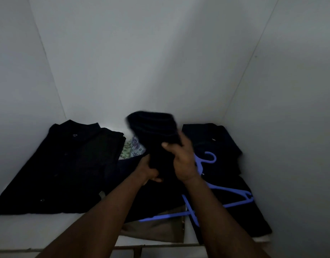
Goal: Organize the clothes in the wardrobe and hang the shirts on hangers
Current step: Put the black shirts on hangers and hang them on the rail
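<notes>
On the head view, I saw both hands inside the wardrobe (160,62), over its white shelf (48,229). Between them they held a folded dark garment (154,131) with faint stripes, lifted clear of the pile and blurred at its top edge. The left hand (149,172) gripped the garment's lower end from beneath, its fingers (156,179) curled round the cloth. The right hand (181,161) clasped the garment's right side higher up, thumb pressed on the front; I could not tell how its other fingers lay, since they were hidden behind the cloth. A dark left shirt (67,164) lay flat on the shelf, collar toward the back wall. A dark right shirt (216,142) lay folded in the far right corner. Between these two, at the back, a floral cloth (132,149) showed. Two blue hangers (234,198) lay on the dark clothes to the right, partly under the right forearm. A brown cloth (160,229) lay at the shelf's front edge, beneath the dark pile. A rail (160,245) ran along the front, below the shelf.
</notes>
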The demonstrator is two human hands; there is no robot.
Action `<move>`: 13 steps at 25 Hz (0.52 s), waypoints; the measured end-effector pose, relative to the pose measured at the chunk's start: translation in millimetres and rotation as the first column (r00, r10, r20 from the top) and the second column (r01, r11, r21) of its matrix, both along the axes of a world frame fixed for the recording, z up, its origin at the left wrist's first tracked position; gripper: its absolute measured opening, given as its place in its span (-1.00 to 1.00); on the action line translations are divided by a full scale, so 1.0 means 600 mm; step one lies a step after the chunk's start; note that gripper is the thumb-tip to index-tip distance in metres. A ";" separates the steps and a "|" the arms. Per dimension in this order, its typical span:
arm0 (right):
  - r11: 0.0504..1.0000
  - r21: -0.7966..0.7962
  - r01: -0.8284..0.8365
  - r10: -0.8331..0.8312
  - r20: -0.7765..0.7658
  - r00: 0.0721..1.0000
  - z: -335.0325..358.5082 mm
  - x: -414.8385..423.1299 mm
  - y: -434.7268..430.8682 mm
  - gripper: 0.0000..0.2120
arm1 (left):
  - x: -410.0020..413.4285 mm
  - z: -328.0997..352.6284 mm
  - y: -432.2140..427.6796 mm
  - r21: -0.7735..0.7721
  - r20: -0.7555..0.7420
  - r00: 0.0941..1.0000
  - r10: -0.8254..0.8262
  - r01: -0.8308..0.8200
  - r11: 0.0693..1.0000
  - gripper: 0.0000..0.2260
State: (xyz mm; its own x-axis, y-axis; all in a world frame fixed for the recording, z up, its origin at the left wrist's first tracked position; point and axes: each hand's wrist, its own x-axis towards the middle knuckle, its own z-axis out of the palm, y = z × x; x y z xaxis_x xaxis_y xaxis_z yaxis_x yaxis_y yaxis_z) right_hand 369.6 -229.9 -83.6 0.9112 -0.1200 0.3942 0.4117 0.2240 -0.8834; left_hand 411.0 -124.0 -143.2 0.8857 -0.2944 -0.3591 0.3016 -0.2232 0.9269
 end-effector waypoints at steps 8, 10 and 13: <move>0.987 0.123 -0.103 0.113 -0.079 0.990 -0.020 0.013 0.035 -0.59 | 0.005 -0.015 0.095 -0.395 -0.366 0.915 0.171 -0.319 0.862 -0.71; 0.982 -0.163 -0.091 0.096 0.026 0.995 -0.013 0.013 0.024 -0.53 | 0.011 -0.023 0.137 -0.517 -0.468 0.859 0.206 -0.455 0.725 -0.48; 0.528 -0.849 0.007 0.188 0.125 0.974 -0.067 0.002 0.047 -0.42 | 0.010 -0.032 0.206 -0.647 -0.519 0.845 0.128 -0.487 0.587 -0.12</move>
State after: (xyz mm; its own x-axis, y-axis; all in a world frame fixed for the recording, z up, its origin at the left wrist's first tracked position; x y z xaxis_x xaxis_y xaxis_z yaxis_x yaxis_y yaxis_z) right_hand 370.7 -201.7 -124.1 0.7979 0.4347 0.4176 0.6018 -0.5361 -0.5920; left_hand 417.2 -0.3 -162.2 0.8120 -0.3462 -0.4699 0.5690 0.6490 0.5050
